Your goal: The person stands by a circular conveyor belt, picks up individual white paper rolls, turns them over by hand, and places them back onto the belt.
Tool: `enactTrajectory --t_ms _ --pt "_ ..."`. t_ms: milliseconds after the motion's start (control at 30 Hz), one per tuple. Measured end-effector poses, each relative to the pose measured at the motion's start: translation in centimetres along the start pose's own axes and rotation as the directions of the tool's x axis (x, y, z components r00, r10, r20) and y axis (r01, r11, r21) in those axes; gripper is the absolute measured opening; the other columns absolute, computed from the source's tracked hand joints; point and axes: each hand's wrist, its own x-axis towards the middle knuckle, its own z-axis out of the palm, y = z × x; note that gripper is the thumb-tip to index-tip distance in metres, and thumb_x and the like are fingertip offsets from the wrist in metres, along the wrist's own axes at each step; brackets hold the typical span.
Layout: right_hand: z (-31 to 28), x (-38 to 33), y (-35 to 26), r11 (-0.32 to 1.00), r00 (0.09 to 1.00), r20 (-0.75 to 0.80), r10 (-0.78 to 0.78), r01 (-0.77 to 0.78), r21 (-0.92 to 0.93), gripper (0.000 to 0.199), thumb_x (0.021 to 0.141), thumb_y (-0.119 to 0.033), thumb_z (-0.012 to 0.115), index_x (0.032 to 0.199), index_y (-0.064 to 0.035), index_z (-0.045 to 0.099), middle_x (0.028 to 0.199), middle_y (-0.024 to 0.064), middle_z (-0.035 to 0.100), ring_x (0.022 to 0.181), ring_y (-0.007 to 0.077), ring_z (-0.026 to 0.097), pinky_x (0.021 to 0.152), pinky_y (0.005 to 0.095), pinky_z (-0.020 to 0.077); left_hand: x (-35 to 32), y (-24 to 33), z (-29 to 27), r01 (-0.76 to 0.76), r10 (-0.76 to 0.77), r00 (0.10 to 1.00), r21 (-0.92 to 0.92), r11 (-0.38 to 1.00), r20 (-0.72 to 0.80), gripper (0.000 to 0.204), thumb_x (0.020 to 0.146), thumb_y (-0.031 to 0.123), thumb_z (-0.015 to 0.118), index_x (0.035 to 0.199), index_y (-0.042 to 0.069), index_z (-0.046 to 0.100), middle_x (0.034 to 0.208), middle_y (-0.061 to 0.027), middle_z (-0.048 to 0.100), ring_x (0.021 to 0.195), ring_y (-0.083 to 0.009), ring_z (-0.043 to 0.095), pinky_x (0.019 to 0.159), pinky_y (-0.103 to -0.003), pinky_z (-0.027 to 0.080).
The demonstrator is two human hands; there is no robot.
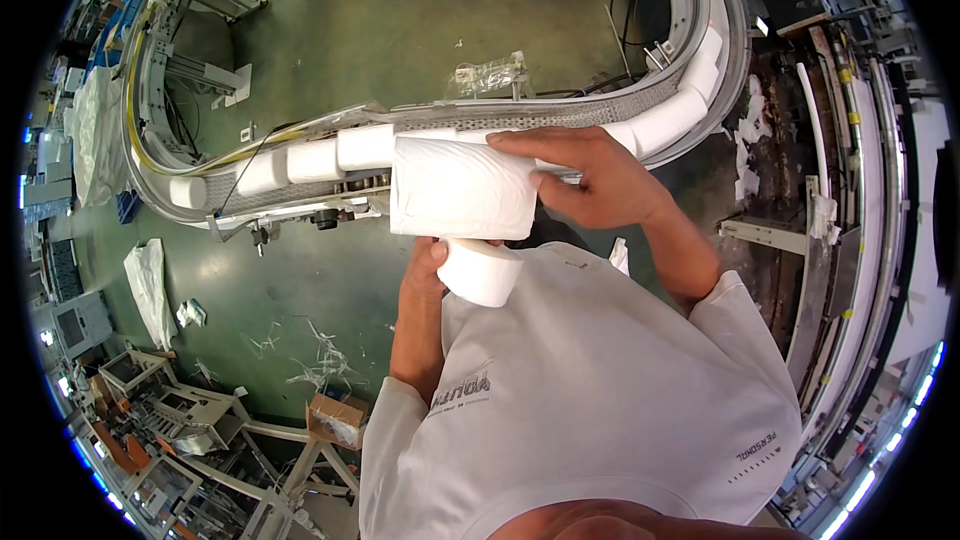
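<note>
Holding a large paper roll (463,187) and a small paper roll (480,272) before a curved conveyor (570,115)

Gripping the small paper roll with the left hand (431,256), with thumb on its side and other fingers mostly hidden, just below the large paper roll; clasping the large paper roll's right end with the right hand (605,180), with fingers on the upper edge; facing white rolls (365,148) lined up along the conveyor, above a green floor (330,310)

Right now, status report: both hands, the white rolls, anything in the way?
Left hand gripping small white roll. Right hand on large white roll, its right end. Possible obstruction: conveyor carrying more white rolls just beyond.
</note>
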Motion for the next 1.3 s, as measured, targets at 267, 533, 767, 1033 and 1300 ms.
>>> enactTrajectory --t_ms 267,533,767,1033,1300 --pt "0.6 0.2 0.3 0.989 0.987 -0.077 -0.144 0.141 -0.042 0.044 0.086 -0.003 0.050 0.129 -0.0014 0.058 0.110 0.0190 0.067 0.094 0.0323 0.067 0.086 0.0350 0.0501 0.0 0.7 0.6 -0.008 0.008 1.000 0.019 1.000 0.015 0.091 0.068 0.050 0.074 0.133 -0.004 0.042 0.104 -0.0213 0.065 0.093 -0.0304 0.067 0.080 -0.041 0.057" --pt "0.0 -0.1 0.0 0.981 0.992 -0.015 0.126 -0.123 0.149 0.040 0.087 -0.005 0.058 0.126 -0.0018 0.060 0.118 0.0165 0.066 0.105 0.0303 0.064 0.092 0.0360 0.0486 0.2 0.7 -0.3 0.007 -0.008 0.997 0.021 1.000 0.070 0.094 0.067 0.050 0.076 0.135 -0.005 0.040 0.108 -0.0215 0.063 0.094 -0.0302 0.066 0.080 -0.041 0.057" --pt "1.5 -0.2 1.7 0.965 0.988 -0.157 -0.004 0.045 0.259 0.040 0.093 -0.007 0.053 0.132 0.0000 0.053 0.119 0.0157 0.065 0.111 0.0268 0.062 0.098 0.0360 0.0465 -0.1 0.2 -0.5 -0.010 0.011 0.999 -0.021 1.000 0.032 0.096 0.067 0.049 0.078 0.136 -0.005 0.040 0.112 -0.0220 0.063 0.096 -0.0304 0.066 0.080 -0.041 0.057" --pt "2.6 -0.8 1.8 0.917 0.991 0.023 0.133 -0.132 0.377 0.095 0.075 -0.034 0.080 0.148 -0.0026 0.028 0.147 0.0166 0.038 0.135 0.0277 0.040 0.112 0.0423 0.0306 0.2 -0.4 -0.3 -0.027 0.027 1.000 0.017 0.999 -0.001 0.092 0.069 0.048 0.077 0.135 -0.005 0.041 0.112 -0.0218 0.063 0.096 -0.0297 0.066 0.080 -0.041 0.057" --pt "5.1 -2.8 8.2 0.597 0.903 0.012 0.429 -0.294 0.746 0.076 0.075 -0.019 0.075 0.142 -0.0064 0.042 0.129 0.0088 0.052 0.125 0.0214 0.045 0.107 0.0354 0.0331 0.9 -2.4 -2.3 0.015 -0.010 1.000 0.225 0.974 -0.023 0.091 0.077 0.054 0.070 0.141 -0.001 0.036 0.097 -0.0152 0.064 0.088 -0.0232 0.065 0.076 -0.035 0.055"
